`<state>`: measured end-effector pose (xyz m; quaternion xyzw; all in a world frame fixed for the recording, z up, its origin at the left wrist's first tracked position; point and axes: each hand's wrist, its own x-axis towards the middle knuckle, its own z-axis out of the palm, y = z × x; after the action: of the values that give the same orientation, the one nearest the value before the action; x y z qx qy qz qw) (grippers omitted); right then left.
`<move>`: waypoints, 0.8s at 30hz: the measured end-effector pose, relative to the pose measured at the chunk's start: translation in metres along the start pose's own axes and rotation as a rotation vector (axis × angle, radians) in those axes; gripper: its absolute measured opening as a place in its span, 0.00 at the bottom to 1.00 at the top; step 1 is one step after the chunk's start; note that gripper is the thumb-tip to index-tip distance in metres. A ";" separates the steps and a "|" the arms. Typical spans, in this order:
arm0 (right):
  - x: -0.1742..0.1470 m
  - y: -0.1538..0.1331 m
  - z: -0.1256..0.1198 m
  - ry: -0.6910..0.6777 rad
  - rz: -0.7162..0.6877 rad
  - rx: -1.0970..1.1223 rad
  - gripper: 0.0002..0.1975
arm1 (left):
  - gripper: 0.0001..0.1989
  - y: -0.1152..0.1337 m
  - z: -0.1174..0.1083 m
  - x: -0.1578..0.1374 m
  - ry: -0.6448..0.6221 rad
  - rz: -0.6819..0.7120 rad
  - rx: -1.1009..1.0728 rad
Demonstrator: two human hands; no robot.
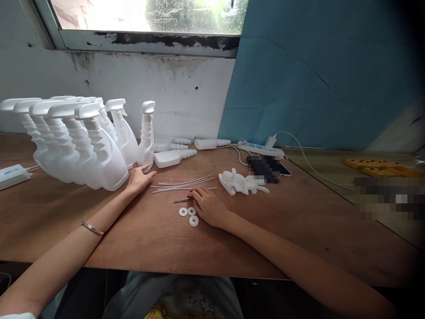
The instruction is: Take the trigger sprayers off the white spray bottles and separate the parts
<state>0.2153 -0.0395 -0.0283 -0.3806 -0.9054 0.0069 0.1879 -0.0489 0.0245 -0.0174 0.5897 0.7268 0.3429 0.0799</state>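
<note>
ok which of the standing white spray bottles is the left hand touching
The rightmost white plastic spray bottle, standing apart from the leaning row; the left hand rests at its base.

Daylight enters from window (149,15) at top, overexposed. Soft, diffuse light on table (149,239); faint shadows. Wide-angle bending at edges, dark vignette on right. Two patches pixelated right of centre. Focus otherwise adequate.

A stained white wall (186,88) backs the wooden bench (149,239). Daylight enters the window (149,13) above. A blue panel (315,75) stands right.
</note>
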 end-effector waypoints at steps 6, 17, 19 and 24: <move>0.000 0.001 0.002 0.022 -0.011 0.017 0.11 | 0.21 -0.006 0.007 0.003 0.074 0.058 -0.039; -0.002 0.001 -0.009 0.459 0.072 0.150 0.27 | 0.14 0.010 0.001 -0.009 0.224 0.214 -0.142; -0.001 0.005 -0.013 0.568 0.086 0.225 0.32 | 0.11 0.011 0.001 -0.012 0.257 0.357 -0.153; 0.003 0.017 -0.025 0.868 0.054 0.208 0.43 | 0.11 0.018 0.001 -0.020 0.316 0.773 -0.006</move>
<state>0.2339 -0.0281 -0.0063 -0.3506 -0.7270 -0.0574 0.5876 -0.0279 0.0077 -0.0134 0.7591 0.4541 0.4361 -0.1654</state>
